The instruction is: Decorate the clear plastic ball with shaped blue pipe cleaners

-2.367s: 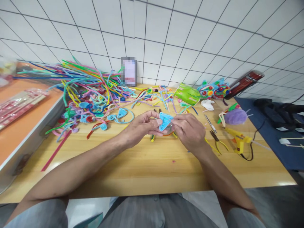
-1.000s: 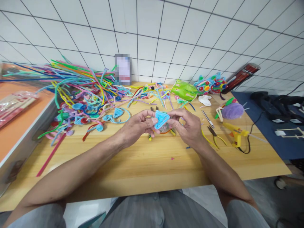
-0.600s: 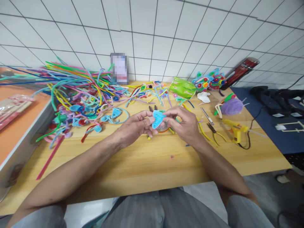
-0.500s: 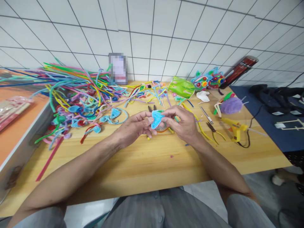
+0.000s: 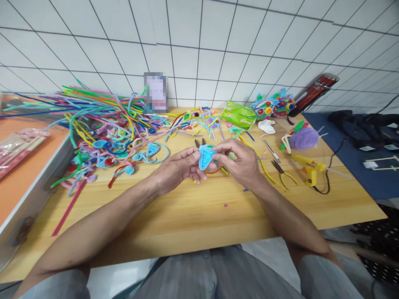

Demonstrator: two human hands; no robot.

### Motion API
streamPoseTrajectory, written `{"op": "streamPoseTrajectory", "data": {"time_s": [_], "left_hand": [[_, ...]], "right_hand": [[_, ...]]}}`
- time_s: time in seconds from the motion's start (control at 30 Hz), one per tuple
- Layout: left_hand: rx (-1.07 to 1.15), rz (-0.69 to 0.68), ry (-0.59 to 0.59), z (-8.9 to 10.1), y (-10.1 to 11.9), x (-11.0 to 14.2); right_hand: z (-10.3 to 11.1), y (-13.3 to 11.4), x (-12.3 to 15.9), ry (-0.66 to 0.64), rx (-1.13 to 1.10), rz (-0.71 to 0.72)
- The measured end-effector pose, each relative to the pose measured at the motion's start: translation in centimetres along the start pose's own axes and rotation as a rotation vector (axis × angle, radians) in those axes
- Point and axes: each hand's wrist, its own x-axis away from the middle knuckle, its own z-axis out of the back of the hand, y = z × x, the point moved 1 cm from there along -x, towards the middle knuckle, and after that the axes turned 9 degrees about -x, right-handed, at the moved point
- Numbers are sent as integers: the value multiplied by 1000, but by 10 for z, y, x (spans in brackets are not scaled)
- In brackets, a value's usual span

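Both my hands meet over the middle of the wooden table (image 5: pixel 193 216). My left hand (image 5: pixel 176 168) pinches the left side of a light-blue triangular pipe-cleaner piece (image 5: pixel 205 156). My right hand (image 5: pixel 241 160) pinches its upper right edge, fingers curled. Under the piece lies a small round orange-rimmed item (image 5: pixel 215 169), partly hidden by my fingers. Black-handled pliers (image 5: pixel 199 142) lie just behind my hands.
A big heap of coloured pipe cleaners (image 5: pixel 102 120) covers the back left. A green packet (image 5: pixel 238 115), a colourful craft piece (image 5: pixel 274 106), a purple pompom (image 5: pixel 301 138), small pliers (image 5: pixel 282 174) and a yellow glue gun (image 5: pixel 308 170) lie to the right. An orange bench (image 5: pixel 21 174) stands left.
The blue piece has turned in my fingers, its point now down. My hands stay together in the same spot; the view shifted slightly.
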Motion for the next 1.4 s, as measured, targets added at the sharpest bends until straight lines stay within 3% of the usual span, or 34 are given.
{"op": "streamPoseTrajectory", "data": {"time_s": [0.27, 0.53, 0.7, 0.8, 1.03, 1.23, 1.4], "left_hand": [[-10, 0, 9, -1, -2, 1], [45, 21, 22, -2, -6, 0], [19, 28, 29, 0, -7, 0], [-72, -15, 42, -1, -7, 0], [-482, -267, 177, -8, -2, 9], [-501, -247, 148, -8, 0, 10], [-434, -245, 108, -3, -4, 6]], "right_hand": [[-1, -2, 0, 22, -15, 35], [-6, 0, 3, 37, -114, -131], [-8, 1, 4, 35, -142, -165], [-6, -2, 3, 35, -90, -93], [-2, -5, 6, 98, 123, 237], [-1, -6, 6, 97, 107, 333], [-1, -7, 5, 108, 60, 286]]}}
